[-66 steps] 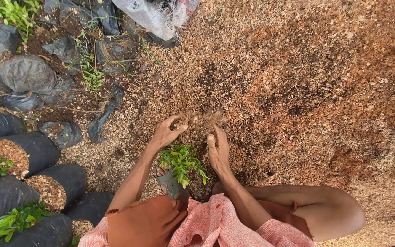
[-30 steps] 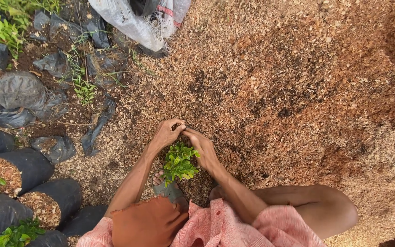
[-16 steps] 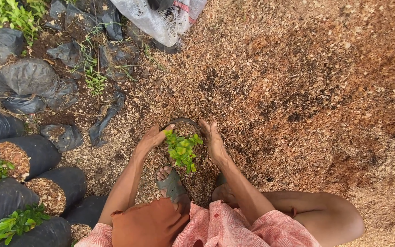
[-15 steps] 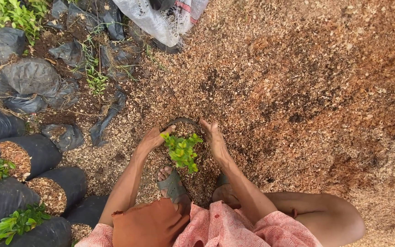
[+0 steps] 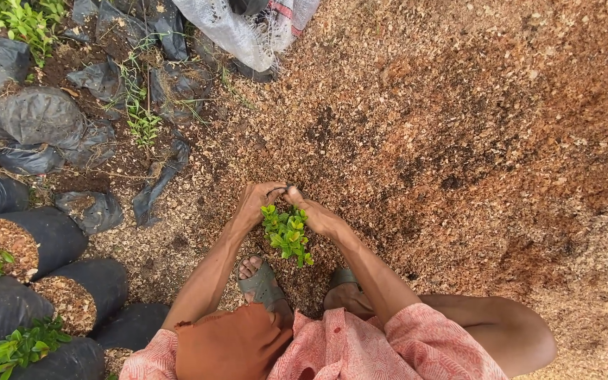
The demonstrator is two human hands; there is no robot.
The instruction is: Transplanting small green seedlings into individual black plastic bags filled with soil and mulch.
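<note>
Scanning from the left, we see black bags (image 5: pixel 58 239) lying on their sides, filled with wood chips, some with green shoots. Above them lie crumpled empty bags (image 5: pixel 36 116) on dark soil, and a white sack (image 5: pixel 226 28) at the top edge. At centre, our left hand (image 5: pixel 253 205) and right hand (image 5: pixel 314 214) meet fingertip to fingertip over a small green seedling (image 5: pixel 286 233). Both hands are curled and pinch the dark rim at the far side of the seedling's bag; we cannot tell how firmly. The seedling stands between the wrists, just beyond a grey sandal (image 5: pixel 262 283). To the right, a wide spread of wood chips (image 5: pixel 473 127) covers the ground.
</note>
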